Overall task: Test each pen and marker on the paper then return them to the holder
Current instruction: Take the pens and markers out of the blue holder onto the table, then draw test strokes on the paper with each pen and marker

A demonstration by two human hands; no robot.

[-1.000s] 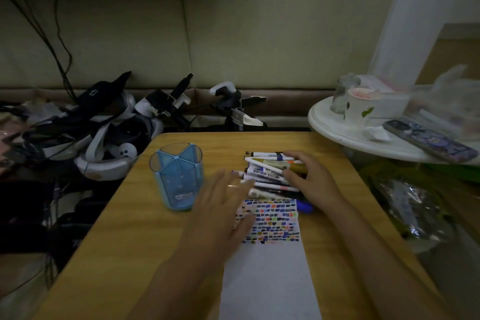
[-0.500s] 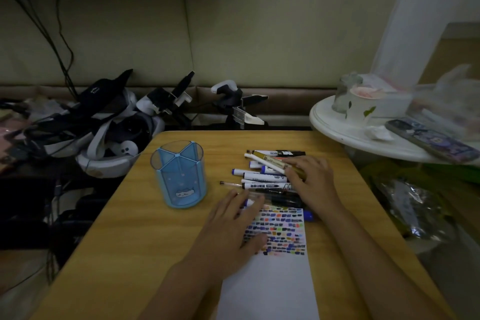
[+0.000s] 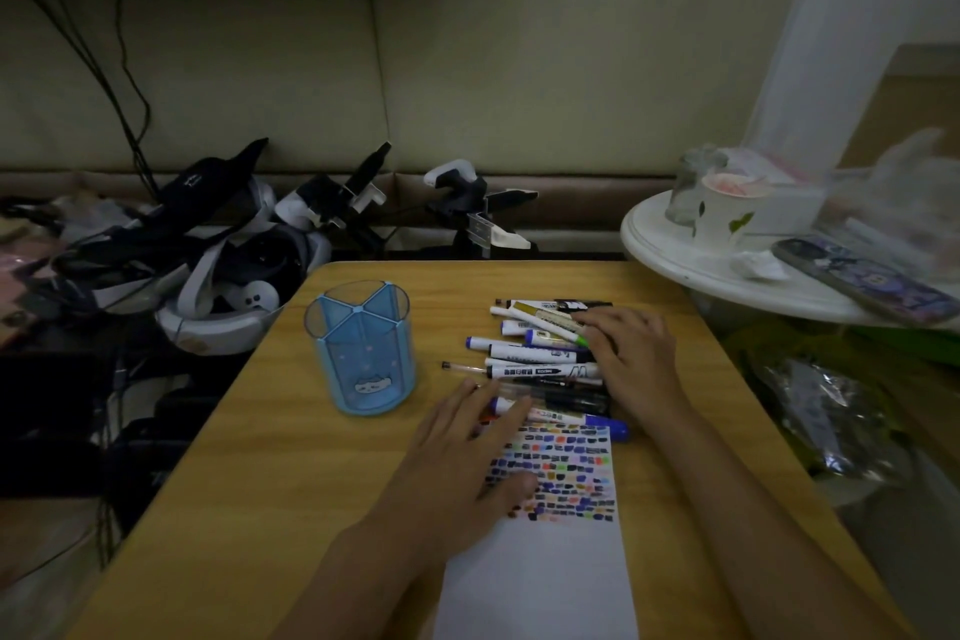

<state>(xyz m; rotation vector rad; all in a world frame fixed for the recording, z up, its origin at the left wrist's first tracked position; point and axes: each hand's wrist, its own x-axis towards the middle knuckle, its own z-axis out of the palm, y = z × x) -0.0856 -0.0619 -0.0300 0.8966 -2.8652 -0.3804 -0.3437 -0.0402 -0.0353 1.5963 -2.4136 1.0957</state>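
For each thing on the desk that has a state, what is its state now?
Holder: upright, looks empty.
Pens and markers: lying in a pile, capped as far as visible.
Paper: flat, far part covered with colour marks.
Left hand: open, on the paper.
Right hand: open, resting on the pile.

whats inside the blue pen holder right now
Nothing shows inside the blue pen holder: only its dividers show through the see-through walls. The pens and markers lie on the table beside it.
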